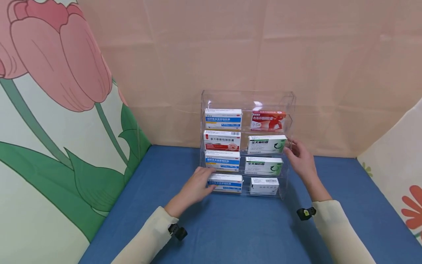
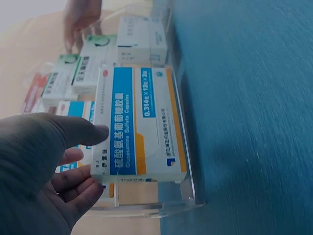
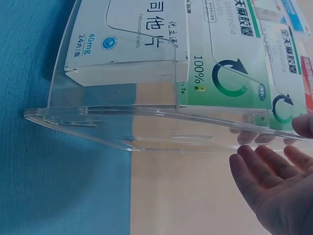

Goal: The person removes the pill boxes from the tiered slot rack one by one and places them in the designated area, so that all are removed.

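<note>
A clear tiered display rack (image 1: 247,99) holds several medicine boxes in two columns. My left hand (image 1: 197,185) pinches the left end of a blue-and-white medicine box (image 1: 227,187) at the lowest tier. In the left wrist view, the thumb (image 2: 100,133) lies on the box's front edge, with curled fingers at its end. My right hand (image 1: 300,159) holds the rack's right side edge beside a green-and-white box (image 1: 266,145). The right wrist view shows its thumb (image 3: 303,125) over the edge and fingertips against the outer side.
More boxes stand in the rack: a red box (image 1: 267,121) at top right, a red-and-white one (image 1: 222,141) at left, and a white one (image 1: 264,186) at bottom right. The rack stands on a blue tabletop (image 1: 247,227) before a beige backdrop (image 1: 230,55).
</note>
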The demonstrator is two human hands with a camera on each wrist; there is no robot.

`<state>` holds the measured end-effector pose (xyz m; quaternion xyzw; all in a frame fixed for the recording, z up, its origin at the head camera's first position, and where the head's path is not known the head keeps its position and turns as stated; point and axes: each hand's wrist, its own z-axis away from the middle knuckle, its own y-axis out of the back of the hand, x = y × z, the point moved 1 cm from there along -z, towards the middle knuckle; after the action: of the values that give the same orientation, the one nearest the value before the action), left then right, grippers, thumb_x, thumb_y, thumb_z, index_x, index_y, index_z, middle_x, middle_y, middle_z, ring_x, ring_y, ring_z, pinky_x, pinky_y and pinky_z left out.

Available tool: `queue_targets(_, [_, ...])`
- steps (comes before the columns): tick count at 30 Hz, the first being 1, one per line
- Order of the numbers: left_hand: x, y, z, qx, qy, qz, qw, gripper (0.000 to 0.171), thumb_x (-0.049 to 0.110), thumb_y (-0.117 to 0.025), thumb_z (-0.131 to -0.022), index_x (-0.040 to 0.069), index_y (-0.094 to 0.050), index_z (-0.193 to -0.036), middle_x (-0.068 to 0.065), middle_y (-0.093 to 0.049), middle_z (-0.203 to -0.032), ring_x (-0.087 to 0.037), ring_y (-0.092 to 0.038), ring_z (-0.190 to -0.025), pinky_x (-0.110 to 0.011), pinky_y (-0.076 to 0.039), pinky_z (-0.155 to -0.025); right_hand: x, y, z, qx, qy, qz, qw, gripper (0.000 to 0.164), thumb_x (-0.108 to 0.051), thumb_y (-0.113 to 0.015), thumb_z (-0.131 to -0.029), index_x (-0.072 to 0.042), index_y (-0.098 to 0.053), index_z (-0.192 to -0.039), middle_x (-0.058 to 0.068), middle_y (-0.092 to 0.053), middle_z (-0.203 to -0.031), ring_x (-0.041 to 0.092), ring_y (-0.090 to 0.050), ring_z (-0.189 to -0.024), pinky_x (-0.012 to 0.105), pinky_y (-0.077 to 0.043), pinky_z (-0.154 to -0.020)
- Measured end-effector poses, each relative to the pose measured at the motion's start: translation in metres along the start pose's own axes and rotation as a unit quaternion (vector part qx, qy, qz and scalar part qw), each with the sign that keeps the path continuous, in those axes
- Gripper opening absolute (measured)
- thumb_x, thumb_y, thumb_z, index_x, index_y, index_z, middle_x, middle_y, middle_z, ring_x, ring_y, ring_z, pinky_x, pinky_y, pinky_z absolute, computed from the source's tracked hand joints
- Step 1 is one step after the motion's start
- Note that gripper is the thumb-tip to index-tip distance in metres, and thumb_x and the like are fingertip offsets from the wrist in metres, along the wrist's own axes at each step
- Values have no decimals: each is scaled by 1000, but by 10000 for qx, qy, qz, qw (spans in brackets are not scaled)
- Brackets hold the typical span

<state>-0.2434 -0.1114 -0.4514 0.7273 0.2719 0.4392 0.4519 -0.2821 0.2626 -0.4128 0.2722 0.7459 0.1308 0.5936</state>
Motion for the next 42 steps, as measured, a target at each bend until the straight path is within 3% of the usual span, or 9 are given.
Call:
queue_targets(8, [6,-3,-3,49,-17,29,10000,49,11,-76,-91,10,-59,-137,-9,-61,-134,-25,-52,-122,-43,-48,-103,5,-3,-2,59,156,-207,9996,57,-36,-54,-105,-11,-40,-154,27,-49,-148,47,-50,-134,63,-43,-104])
queue_targets(15, [11,-3,-6,74,17,178,9998,29,5,-74,-91,9,-70,-119,-7,-62,-121,-25,-57,-116,-43,-50,-99,6,-3,-1,36,116,-334,9994,58,-37,-54,-105,-12,-39,-155,27,-48,-149,45,-50,-134,61,-44,-103])
queue_targets(22, [6,1,-8,-42,142,851,9963,28,11,-74,-93,14,-70,-120,-7,-62,-126,-25,-59,-116,-46,-51,-99,2,-1,-1,-8,-72,-570,9983,62,-43,-53,-104,-14,-37,-157,23,-47,-152,43,-50,-135,60,-43,-106])
queue_targets(24, [4,3,-9,-39,169,1106,9937,29,12,-74,-93,15,-70,-121,-8,-62,-129,-25,-59,-117,-46,-52,-98,0,-1,-2,20,-60,-671,9977,61,-42,-54,-104,-14,-37,-156,21,-48,-152,40,-51,-135,53,-46,-106])
queue_targets(29, [1,10,-10,-15,260,1678,9855,31,12,-76,-92,17,-70,-122,-8,-62,-130,-25,-60,-111,-42,-57,-91,-3,0,-4,57,97,-784,9969,58,-35,-54,-105,-9,-39,-154,21,-49,-150,38,-52,-134,21,-52,-94])
queue_targets(31, [1,13,-8,-10,288,1802,9832,32,12,-76,-91,17,-70,-122,-8,-61,-129,-23,-60,-108,-38,-59,-88,-4,0,-4,49,74,-788,9969,58,-35,-54,-105,-9,-38,-155,22,-49,-151,38,-51,-135,24,-52,-96])
queue_targets(36, [0,24,-4,70,317,2044,9784,35,10,-77,-90,18,-71,-124,-6,-62,-123,-22,-60,-105,-35,-60,-85,-6,0,-5,-6,-47,-798,9968,62,-39,-51,-105,-13,-32,-158,21,-45,-154,39,-48,-138,54,-46,-106])
queue_targets(39, [0,31,-1,109,300,2116,9768,35,10,-78,-90,20,-71,-123,-5,-62,-119,-22,-60,-104,-36,-60,-84,-6,0,-5,-13,-56,-875,9961,63,-40,-50,-106,-13,-31,-159,20,-45,-154,38,-48,-138,55,-45,-106])
queue_targets(42, [-1,38,2,99,243,2111,9771,34,11,-78,-90,21,-72,-121,-4,-63,-119,-22,-60,-104,-37,-60,-84,-6,1,-6,31,-105,-878,9961,62,-41,-50,-106,-15,-32,-159,19,-46,-153,36,-50,-135,46,-51,-102])
